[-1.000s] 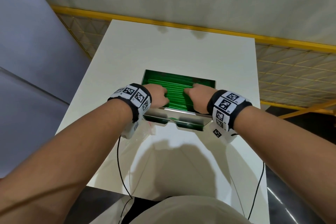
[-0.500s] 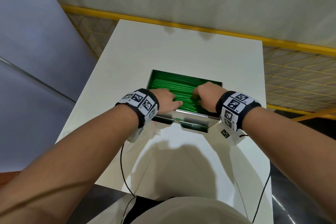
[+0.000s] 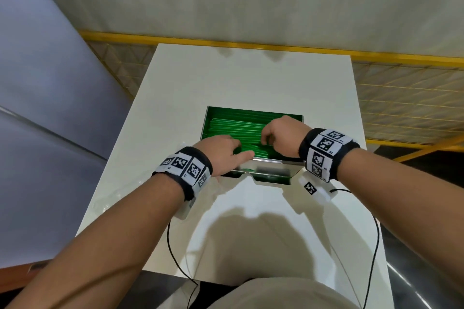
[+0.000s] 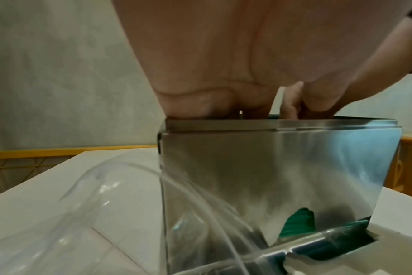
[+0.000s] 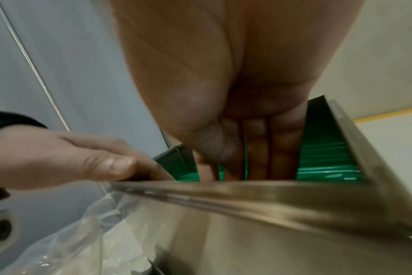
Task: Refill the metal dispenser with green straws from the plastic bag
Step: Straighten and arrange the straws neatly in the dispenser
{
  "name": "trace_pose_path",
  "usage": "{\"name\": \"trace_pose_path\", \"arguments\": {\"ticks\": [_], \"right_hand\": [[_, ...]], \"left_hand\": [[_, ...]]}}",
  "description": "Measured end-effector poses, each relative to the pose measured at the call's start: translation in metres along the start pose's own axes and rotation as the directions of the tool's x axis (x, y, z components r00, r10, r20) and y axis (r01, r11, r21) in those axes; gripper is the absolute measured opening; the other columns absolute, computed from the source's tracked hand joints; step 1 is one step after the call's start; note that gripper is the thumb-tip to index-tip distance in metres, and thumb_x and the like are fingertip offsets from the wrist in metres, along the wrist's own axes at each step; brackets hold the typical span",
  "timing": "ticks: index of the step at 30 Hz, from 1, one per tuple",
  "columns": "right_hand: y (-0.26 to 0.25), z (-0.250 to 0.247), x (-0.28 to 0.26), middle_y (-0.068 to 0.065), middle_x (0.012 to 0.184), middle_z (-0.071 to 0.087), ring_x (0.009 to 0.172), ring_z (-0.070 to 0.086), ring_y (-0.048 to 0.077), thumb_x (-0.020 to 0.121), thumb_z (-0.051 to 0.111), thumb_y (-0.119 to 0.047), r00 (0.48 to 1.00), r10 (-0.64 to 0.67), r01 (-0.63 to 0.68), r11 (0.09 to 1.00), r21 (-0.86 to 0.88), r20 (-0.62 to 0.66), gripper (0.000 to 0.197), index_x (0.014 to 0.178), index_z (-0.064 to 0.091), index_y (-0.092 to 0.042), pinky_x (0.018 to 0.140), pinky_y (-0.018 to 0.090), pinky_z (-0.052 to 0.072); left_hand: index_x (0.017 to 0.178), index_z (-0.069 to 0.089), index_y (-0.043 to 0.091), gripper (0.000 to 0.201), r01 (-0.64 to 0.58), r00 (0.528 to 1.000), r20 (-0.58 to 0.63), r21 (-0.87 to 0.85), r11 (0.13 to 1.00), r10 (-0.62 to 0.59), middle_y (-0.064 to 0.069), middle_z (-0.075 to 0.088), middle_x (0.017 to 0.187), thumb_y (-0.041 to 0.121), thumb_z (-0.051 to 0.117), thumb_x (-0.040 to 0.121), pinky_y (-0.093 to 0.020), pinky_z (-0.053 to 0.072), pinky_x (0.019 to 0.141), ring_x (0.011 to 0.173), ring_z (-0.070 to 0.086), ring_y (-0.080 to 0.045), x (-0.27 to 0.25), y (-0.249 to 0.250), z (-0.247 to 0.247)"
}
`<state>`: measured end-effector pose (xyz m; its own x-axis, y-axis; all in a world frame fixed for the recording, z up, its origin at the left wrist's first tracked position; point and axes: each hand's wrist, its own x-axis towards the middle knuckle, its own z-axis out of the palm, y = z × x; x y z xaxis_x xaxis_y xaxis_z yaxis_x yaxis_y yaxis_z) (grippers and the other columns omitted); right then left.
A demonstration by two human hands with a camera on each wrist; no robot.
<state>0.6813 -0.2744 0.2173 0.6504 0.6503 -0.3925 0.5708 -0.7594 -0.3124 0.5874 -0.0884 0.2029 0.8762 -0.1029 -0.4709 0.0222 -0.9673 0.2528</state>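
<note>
The metal dispenser (image 3: 271, 170) stands open-topped on the white table (image 3: 251, 78), filled with green straws (image 3: 233, 125). My left hand (image 3: 226, 153) lies with straight fingers across the near left straws, thumb along the front rim. My right hand (image 3: 278, 135) reaches down at the right side, fingers pressing on the straws (image 5: 325, 158). In the right wrist view the right hand's fingers (image 5: 256, 148) point straight into the dispenser (image 5: 270, 232), and the left hand (image 5: 71, 158) shows at the rim. The clear plastic bag (image 3: 120, 198) lies flat to the left, also against the dispenser (image 4: 270, 176).
The table's near edge (image 3: 226, 276) is close to my body, with two black wrist cables hanging over it. A yellow-framed mesh fence (image 3: 401, 98) runs behind and to the right. A grey wall panel (image 3: 50, 83) stands at the left.
My left hand's fingers have stretched out to the right over the straws. The right hand has shifted toward the far right part of the dispenser. The head view has tilted slightly.
</note>
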Motion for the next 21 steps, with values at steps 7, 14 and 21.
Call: {"name": "trace_pose_path", "arguments": {"ticks": [7, 14, 21], "right_hand": [[-0.005, 0.011, -0.004, 0.002, 0.113, 0.070, 0.101, 0.065, 0.025, 0.083, 0.053, 0.000, 0.992, 0.051, -0.046, 0.998, -0.053, 0.113, 0.042, 0.112, 0.072, -0.024, 0.082, 0.031, 0.053], [-0.012, 0.010, -0.003, 0.016, 0.116, 0.049, 0.086, 0.060, 0.034, 0.085, 0.053, -0.001, 0.985, 0.167, -0.160, 0.979, -0.123, 0.050, 0.036, 0.119, 0.061, -0.011, 0.081, 0.041, 0.056], [-0.021, 0.010, -0.010, 0.015, 0.118, 0.050, 0.105, 0.057, 0.037, 0.082, 0.055, -0.001, 0.980, 0.199, -0.199, 0.977, -0.081, -0.005, 0.046, 0.126, 0.058, -0.015, 0.087, 0.045, 0.054]], "left_hand": [[0.121, 0.060, 0.020, 0.080, -0.009, 1.000, 0.023, 0.171, 0.985, 0.005, -0.005, 0.064, 0.120, 0.081, 0.025, 0.082, -0.041, 0.050, 0.090, 0.112, 0.059, -0.027, -0.008, 0.003, 0.007], [0.133, 0.054, 0.016, 0.078, -0.006, 0.998, -0.067, 0.195, 0.981, 0.020, -0.009, 0.051, 0.132, 0.076, 0.034, 0.087, -0.046, 0.049, 0.097, 0.122, 0.051, -0.029, -0.002, 0.000, 0.014], [0.150, 0.033, 0.017, 0.090, -0.008, 0.997, -0.074, 0.154, 0.988, 0.019, -0.013, 0.011, 0.166, 0.078, 0.037, 0.084, -0.054, 0.033, 0.116, 0.152, 0.012, -0.033, 0.003, -0.004, 0.018]]}}
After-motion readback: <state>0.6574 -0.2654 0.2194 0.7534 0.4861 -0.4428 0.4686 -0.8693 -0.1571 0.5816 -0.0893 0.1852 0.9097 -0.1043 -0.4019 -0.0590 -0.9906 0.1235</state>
